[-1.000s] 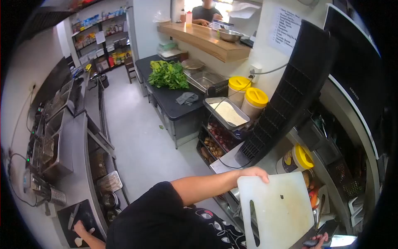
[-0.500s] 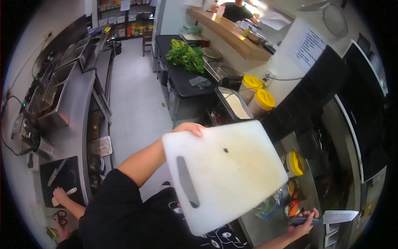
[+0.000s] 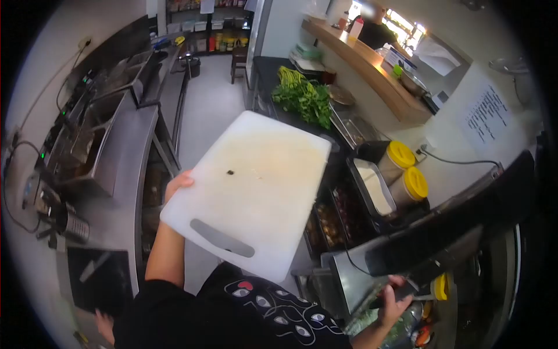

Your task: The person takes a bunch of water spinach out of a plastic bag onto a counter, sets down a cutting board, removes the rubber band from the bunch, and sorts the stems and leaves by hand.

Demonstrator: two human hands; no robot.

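My left hand (image 3: 178, 187) grips a white plastic cutting board (image 3: 261, 174) by its left edge, and most of my fingers are behind it. The board is raised and tilted, its slot handle towards me, with a small dark spot and yellowish staining on its face. At the lower right, my right hand (image 3: 393, 305) is closed around the dark handle of a kitchen knife (image 3: 410, 289). The pale blade points right and is only partly distinct. Below that hand are a clear plastic bag of greens (image 3: 363, 320) and red-orange vegetables (image 3: 423, 335).
A co-worker's hand (image 3: 104, 327) is by a black board (image 3: 100, 279) with a knife on the left steel bench. Leafy greens (image 3: 302, 99) lie on the black table ahead. Yellow-lidded containers (image 3: 401, 154) and a white-filled tray (image 3: 375, 186) stand right of my board.
The cutting board has turned and moved left and up in view. My right hand has moved left with the knife. The view has swung right. The co-worker's hand has moved off the pale-handled tool.
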